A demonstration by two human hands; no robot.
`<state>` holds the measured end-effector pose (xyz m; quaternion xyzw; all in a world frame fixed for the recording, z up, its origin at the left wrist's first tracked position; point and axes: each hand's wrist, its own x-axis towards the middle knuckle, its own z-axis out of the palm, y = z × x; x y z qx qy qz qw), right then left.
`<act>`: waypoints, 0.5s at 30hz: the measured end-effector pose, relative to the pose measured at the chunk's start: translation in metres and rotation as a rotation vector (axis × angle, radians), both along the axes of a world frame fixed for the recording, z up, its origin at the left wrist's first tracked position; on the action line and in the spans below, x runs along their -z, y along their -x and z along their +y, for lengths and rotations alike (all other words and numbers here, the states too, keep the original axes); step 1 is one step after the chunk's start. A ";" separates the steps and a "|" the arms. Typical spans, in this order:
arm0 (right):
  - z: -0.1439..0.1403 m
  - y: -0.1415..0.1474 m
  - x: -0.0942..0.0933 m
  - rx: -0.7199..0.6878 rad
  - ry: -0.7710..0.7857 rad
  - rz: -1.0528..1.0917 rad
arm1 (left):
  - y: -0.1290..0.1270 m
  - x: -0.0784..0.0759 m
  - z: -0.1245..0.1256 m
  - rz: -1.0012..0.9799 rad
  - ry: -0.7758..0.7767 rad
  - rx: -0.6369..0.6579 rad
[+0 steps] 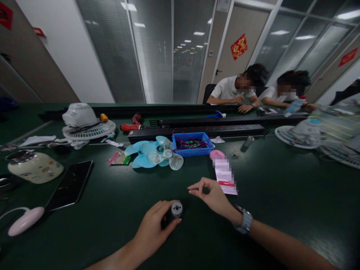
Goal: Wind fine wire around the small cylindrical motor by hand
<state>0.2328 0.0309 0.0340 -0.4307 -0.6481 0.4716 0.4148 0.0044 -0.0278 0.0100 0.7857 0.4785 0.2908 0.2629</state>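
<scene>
My left hand [156, 227] is wrapped round a small cylindrical motor [177, 209], which stands upright near the front of the table with its round metal end facing up. To the right and a little farther off, my right hand [210, 193] is raised with thumb and forefinger pinched together; whatever may be between the fingertips is too small to make out. It is apart from the motor and wears a wristwatch [246, 220]. Beyond my right hand lies a pink paper slip [225, 174]. Another small motor [249, 141] stands farther back on the right.
On the green table [118, 228] are light-blue fan blades [143, 153], a blue bin [194, 151] of wires, a red drill [131, 125], black rails [197, 131], fan housings [81, 118], a tablet [70, 183] and a pink mouse [26, 221]. Two people sit across the table.
</scene>
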 end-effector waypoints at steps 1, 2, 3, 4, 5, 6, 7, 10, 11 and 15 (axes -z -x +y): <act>0.002 -0.004 0.006 0.015 0.001 -0.022 | 0.000 0.001 0.000 -0.003 0.009 0.001; 0.002 -0.006 0.012 0.029 -0.005 -0.043 | 0.000 0.001 0.000 -0.006 0.017 0.003; 0.003 -0.008 0.016 0.039 -0.014 -0.063 | 0.000 0.002 0.000 -0.008 0.020 0.003; 0.003 -0.009 0.019 0.045 -0.024 -0.082 | 0.000 0.002 0.000 -0.010 0.021 0.003; 0.002 -0.009 0.021 0.048 -0.033 -0.098 | 0.000 0.003 0.000 -0.010 0.022 0.003; 0.002 -0.009 0.022 0.048 -0.040 -0.112 | 0.000 0.003 -0.001 -0.009 0.023 0.003; 0.001 -0.009 0.023 0.047 -0.045 -0.124 | 0.000 0.003 -0.002 -0.008 0.025 0.003; 0.001 -0.008 0.022 0.046 -0.053 -0.150 | 0.000 0.002 -0.003 -0.009 0.031 0.000; 0.001 -0.008 0.022 0.046 -0.054 -0.157 | 0.000 0.002 -0.002 -0.011 0.031 -0.003; 0.000 -0.008 0.019 0.044 -0.064 -0.174 | -0.001 0.001 -0.001 -0.010 0.025 -0.008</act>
